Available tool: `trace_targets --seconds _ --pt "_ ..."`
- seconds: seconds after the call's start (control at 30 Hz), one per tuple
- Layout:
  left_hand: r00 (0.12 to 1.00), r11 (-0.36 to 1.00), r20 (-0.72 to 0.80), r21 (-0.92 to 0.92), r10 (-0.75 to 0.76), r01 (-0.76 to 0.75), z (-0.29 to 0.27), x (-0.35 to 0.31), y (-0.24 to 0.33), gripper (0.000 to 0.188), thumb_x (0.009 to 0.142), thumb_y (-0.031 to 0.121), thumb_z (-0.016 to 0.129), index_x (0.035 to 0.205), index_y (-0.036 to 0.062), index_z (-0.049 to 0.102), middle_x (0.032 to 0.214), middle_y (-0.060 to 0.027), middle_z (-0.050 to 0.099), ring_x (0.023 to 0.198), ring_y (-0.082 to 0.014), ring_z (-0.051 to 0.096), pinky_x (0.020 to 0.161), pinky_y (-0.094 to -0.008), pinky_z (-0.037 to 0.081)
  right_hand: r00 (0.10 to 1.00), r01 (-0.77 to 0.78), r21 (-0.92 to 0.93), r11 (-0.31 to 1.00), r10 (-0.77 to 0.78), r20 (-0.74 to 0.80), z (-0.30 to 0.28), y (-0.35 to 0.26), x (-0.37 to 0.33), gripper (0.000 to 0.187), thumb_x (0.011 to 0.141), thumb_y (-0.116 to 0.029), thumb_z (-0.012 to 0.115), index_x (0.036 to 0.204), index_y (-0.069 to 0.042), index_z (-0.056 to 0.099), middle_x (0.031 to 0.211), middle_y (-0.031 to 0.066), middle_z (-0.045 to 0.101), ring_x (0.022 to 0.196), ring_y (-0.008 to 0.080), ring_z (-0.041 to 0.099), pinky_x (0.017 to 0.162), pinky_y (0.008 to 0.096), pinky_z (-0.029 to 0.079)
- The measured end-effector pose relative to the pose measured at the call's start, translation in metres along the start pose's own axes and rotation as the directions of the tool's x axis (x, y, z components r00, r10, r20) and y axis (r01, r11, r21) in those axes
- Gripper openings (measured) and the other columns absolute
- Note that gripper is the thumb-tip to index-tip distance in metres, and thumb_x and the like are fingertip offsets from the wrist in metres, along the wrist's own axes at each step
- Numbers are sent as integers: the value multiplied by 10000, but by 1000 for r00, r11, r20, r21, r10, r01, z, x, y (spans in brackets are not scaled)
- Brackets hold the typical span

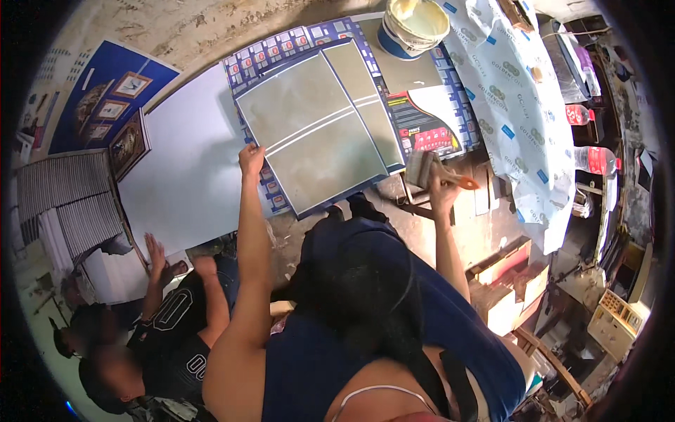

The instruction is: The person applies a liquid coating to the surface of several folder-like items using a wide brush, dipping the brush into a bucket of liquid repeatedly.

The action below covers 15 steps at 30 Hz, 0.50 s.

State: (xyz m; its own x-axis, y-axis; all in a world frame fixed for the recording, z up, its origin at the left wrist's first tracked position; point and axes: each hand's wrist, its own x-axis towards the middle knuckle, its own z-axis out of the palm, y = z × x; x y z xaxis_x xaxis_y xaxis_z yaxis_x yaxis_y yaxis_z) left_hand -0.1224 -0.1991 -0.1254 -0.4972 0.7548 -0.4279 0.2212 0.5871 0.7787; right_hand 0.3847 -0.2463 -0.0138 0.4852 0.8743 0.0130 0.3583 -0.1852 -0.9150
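Observation:
My left hand is closed on the left edge of a grey-brown sheet with two white stripes, thumb on top. The sheet lies over a similar sheet on the table, and its near corner juts past the table edge. Just right of the sheets, my right hand grips a wide flat brush with an orange-tipped handle. The bristles hang near the sheet's right corner, apart from its face. A white-and-blue bucket of cream paste stands at the far side.
Blue patterned paper lies under the sheets. A white board spreads to the left; white printed wrap drapes on the right. Cardboard boxes stand low right. Another person sits close at the left, one hand raised.

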Motion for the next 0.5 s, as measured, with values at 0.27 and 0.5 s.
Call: trace_targets --seconds 0.27,0.5 --pt "980 990 -192 137 45 -19 -167 46 -122 272 740 244 664 826 -11 709 703 -103 682 659 -208 611 650 -364 487 809 -466 316 826 543 -227 -132 5 -35 376 847 -372 755 1036 -62 658 882 7 627 679 66 497 575 230 357" --pt "843 729 -501 501 -194 466 -205 37 -71 415 752 257 691 1057 -24 688 1067 -253 680 949 -352 665 847 -461 525 879 -403 612 681 474 50 -167 -13 5 385 958 -380 611 1265 -150 586 1120 18 603 898 108 504 750 257 364"
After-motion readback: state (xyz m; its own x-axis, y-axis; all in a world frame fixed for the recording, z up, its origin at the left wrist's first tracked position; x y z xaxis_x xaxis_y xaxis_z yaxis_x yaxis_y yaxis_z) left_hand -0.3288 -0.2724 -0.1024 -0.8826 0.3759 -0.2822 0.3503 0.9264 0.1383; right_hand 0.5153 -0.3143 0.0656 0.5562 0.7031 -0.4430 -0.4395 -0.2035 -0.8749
